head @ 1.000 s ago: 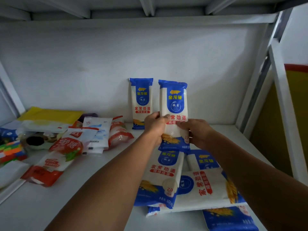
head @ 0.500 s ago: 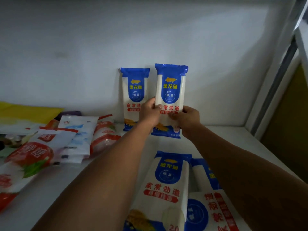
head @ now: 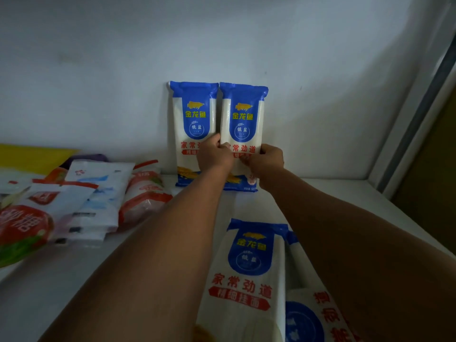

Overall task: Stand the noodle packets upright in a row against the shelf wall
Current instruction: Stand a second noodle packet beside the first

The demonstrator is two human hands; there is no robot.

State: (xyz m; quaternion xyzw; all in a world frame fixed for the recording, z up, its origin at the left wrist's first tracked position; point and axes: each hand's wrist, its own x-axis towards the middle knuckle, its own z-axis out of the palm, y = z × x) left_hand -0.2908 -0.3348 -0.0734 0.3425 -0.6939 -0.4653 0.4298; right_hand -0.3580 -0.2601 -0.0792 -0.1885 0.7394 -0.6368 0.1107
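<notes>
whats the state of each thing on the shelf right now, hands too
first noodle packet: upright against the wall
second noodle packet: upright beside it, edges touching, held
left hand: grip on second packet's left edge
right hand: grip on its right edge
front noodle packet: lying flat
sugar bag: lying flat

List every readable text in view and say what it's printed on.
"金龙鱼", "低盐": left upright packet, its red line half hidden.
"金龙鱼", "低盐": right upright packet, held by both hands.
"金龙鱼", "家常劲道", "精细挂面": flat packet.
"糖": red bag, partly cut off.
Other print: too small or blurred.
</notes>
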